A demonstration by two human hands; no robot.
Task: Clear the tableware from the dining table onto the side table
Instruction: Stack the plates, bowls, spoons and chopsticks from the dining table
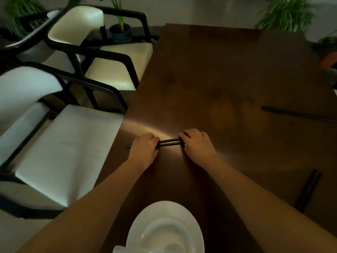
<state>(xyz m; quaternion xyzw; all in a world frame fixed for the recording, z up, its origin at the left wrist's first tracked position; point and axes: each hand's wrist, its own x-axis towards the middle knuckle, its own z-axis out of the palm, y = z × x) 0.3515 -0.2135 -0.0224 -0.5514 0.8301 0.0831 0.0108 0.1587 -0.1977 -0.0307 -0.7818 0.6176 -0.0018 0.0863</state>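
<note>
A pair of dark chopsticks [169, 142] lies near the left edge of the brown dining table [218, 79]. My left hand [144, 150] grips their left part, with the thin tips sticking out past it. My right hand [197, 144] pinches their right end. At the near edge a white plate [138, 229] carries a white bowl [164, 232]. Another chopstick pair [308, 189] lies at the right near side. A third pair [299, 114] lies at the far right.
Two black-framed chairs with cream seats [60, 154] [116, 68] stand along the table's left side. Potted plants [121, 31] [286, 13] stand on the floor beyond the table. The side table is out of view.
</note>
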